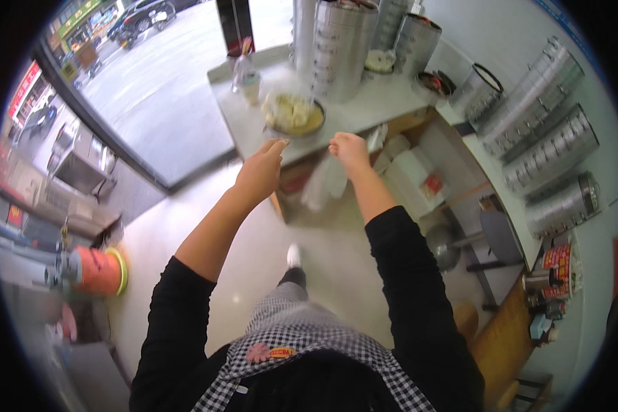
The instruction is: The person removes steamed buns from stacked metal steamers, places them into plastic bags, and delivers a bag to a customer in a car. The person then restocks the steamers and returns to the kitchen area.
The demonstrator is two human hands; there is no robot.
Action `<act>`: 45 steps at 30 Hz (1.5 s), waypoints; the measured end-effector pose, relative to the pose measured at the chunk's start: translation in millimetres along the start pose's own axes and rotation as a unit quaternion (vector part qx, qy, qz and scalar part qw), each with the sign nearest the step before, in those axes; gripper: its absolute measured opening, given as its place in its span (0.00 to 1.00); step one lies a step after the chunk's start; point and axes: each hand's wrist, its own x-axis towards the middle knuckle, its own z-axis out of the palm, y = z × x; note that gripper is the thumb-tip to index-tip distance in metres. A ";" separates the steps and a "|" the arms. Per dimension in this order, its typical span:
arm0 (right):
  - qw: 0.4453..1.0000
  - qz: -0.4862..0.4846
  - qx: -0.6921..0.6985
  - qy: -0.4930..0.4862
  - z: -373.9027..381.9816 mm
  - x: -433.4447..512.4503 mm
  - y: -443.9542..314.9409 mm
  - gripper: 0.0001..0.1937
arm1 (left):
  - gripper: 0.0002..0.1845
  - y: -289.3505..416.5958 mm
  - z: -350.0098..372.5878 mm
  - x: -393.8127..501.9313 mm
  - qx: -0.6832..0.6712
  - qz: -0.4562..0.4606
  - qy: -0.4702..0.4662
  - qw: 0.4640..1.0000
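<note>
My left hand [260, 172] is raised before the counter, its fingers bent and close together. My right hand [351, 151] is curled like a fist at about the same height. Whether either hand pinches something thin cannot be made out. Just beyond them, on the pale counter [340, 116], a round pan [314, 123] holds yellowish-white food pieces [291, 110], partly under a blurred clear film or steam. A translucent plastic bag [322, 177] hangs below the counter's edge, beside my right hand; I cannot tell whether they touch.
Tall stacked metal containers with latches [342, 51] stand on the counter, and more [548, 147] line the right side. A cup [251, 87] is near the counter's far left corner. Shelves under it hold a white box [414, 175]. An orange bucket-like container [100, 270] is on my left.
</note>
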 end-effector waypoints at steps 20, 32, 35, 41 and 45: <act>0.977 0.097 0.062 -0.178 13.4 279.3 -40.4 0.08 | 0.09 -88.4 67.8 199.4 -0.146 -0.283 0.362 0.876; 0.910 -0.042 -0.282 -0.301 36.4 258.2 -82.3 0.14 | 0.25 -38.1 97.4 225.3 -0.438 -0.423 0.315 0.728; 0.916 -0.001 -0.262 -0.304 29.6 252.2 -99.4 0.13 | 0.28 -35.1 105.0 232.0 -0.455 -0.400 0.321 0.728; 0.905 0.071 -0.209 -0.363 24.3 236.4 -102.4 0.14 | 0.36 -32.9 132.4 232.8 -0.430 -0.361 0.295 0.773; 0.853 0.207 -0.145 -0.458 33.5 229.6 -96.4 0.15 | 0.45 -30.7 137.5 225.6 -0.398 -0.311 0.290 0.813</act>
